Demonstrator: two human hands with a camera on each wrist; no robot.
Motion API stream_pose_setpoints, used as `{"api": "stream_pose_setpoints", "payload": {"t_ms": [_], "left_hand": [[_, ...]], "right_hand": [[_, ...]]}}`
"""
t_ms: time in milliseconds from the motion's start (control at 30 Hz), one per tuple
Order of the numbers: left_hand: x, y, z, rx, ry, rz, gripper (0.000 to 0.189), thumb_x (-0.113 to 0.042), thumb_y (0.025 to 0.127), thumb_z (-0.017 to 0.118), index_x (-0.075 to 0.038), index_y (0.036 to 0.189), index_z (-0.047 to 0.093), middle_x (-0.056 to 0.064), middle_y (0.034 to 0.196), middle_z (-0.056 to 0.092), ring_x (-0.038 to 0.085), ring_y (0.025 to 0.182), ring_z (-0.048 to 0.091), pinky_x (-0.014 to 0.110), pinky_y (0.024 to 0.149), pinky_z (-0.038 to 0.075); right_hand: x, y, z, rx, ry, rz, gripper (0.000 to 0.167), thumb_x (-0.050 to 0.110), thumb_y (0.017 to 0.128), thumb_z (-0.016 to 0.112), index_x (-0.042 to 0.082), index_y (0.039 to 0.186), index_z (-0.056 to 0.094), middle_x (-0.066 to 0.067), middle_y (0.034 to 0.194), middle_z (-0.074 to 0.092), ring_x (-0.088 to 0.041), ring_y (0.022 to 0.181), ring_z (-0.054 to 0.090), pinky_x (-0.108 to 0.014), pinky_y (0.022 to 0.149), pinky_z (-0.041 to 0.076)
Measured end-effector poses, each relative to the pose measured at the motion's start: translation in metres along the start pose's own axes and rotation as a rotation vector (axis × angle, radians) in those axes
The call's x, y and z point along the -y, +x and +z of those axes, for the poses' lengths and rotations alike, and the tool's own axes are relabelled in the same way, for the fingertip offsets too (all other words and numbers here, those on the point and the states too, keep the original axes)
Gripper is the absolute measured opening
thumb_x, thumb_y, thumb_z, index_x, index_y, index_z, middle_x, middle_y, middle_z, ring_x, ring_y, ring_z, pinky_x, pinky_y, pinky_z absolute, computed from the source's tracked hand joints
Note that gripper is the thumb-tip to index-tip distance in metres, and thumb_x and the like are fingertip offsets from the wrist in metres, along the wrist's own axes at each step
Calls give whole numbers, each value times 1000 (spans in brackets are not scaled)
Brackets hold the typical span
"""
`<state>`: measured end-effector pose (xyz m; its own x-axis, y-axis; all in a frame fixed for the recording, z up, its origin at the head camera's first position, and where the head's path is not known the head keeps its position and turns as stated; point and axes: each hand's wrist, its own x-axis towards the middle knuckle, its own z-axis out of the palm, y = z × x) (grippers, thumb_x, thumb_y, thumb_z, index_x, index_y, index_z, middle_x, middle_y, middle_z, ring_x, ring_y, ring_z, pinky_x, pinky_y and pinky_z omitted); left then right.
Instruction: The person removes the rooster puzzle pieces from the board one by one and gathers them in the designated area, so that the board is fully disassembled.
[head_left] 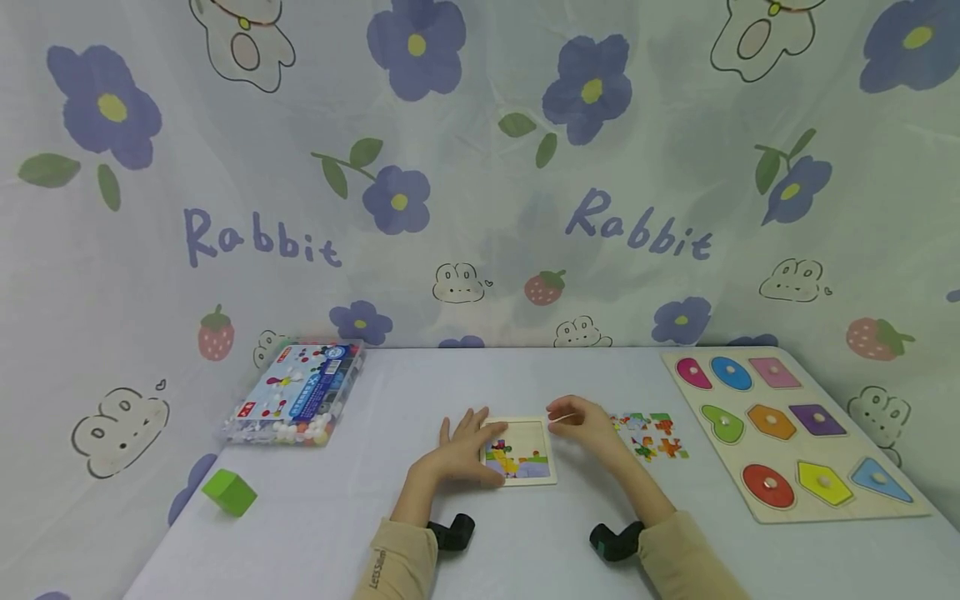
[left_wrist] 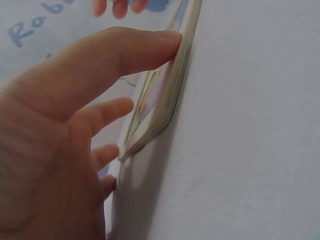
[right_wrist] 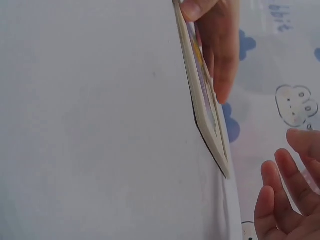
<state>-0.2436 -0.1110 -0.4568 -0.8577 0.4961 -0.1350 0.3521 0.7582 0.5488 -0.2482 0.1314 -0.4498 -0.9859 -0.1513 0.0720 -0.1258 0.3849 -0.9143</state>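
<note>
A small wooden puzzle tray [head_left: 553, 467] lies on the table, with a colourful picture filling its lower part and bare wood above. My left hand [head_left: 459, 454] steadies its left side. The thumb presses the near rim, as the left wrist view shows, and the index finger reaches over the far part; the other fingers are spread. My right hand [head_left: 588, 427] hovers just beyond the tray's right edge, fingers loosely bent. In the right wrist view its fingertips [right_wrist: 271, 175] are apart, with no piece visible between them. Loose jigsaw pieces [head_left: 666, 447] lie right of this hand.
On the right lies a wooden shape board [head_left: 738, 454] with colourful knobbed shapes. A clear plastic box [head_left: 300, 392] with a printed cover and small balls stands at the back left. A green cube [head_left: 230, 492] sits near the left edge. A printed curtain [head_left: 480, 183] hangs behind.
</note>
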Motion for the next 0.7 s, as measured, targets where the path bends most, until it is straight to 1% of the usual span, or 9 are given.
{"api": "stream_pose_setpoints", "payload": {"t_ms": [167, 333, 433, 533, 633, 700], "left_hand": [[-2, -2, -2, -26, 36, -19, 89, -42, 66, 76, -18, 142, 36, 14, 153, 14, 39, 140, 3, 66, 102, -8], [-4, -4, -3, -41, 96, -51, 90, -48, 66, 75, -19, 142, 36, 15, 152, 17, 42, 139, 5, 71, 99, -6], [-3, -5, -3, -40, 102, -56, 90, -49, 67, 75, -20, 142, 36, 15, 152, 18, 42, 139, 5, 71, 99, -6], [-3, -4, -3, -38, 103, -58, 90, -50, 67, 75, -20, 143, 36, 14, 152, 17, 42, 139, 4, 71, 99, -6], [-2, -4, -3, -37, 106, -55, 90, -51, 67, 75, -20, 142, 36, 14, 152, 17, 42, 139, 5, 71, 98, -6], [-1, -3, -2, -34, 108, -53, 90, -51, 67, 75, -20, 142, 36, 14, 152, 17, 42, 139, 5, 72, 98, -6]], "right_hand": [[10, 0, 15, 61, -66, -14, 20, 5, 81, 68, 5, 101, 64, -5, 96, 65, -18, 86, 61, -31, 72, 50], [16, 1, 29, 145, -198, -71, 17, 7, 81, 68, 8, 98, 65, -2, 94, 64, -15, 83, 58, -30, 71, 50], [19, 3, 37, 198, -285, -113, 19, 9, 80, 69, 8, 98, 67, -1, 89, 63, -13, 78, 55, -28, 66, 48], [22, 7, 44, 247, -341, -132, 23, 13, 79, 71, 7, 101, 68, -1, 86, 60, -12, 74, 51, -27, 65, 45], [23, 10, 50, 272, -378, -134, 26, 16, 78, 73, 6, 101, 69, -2, 85, 58, -13, 75, 49, -28, 66, 44], [22, 11, 53, 274, -402, -126, 26, 17, 77, 74, 7, 100, 69, -1, 85, 57, -13, 76, 49, -28, 67, 43]]}}
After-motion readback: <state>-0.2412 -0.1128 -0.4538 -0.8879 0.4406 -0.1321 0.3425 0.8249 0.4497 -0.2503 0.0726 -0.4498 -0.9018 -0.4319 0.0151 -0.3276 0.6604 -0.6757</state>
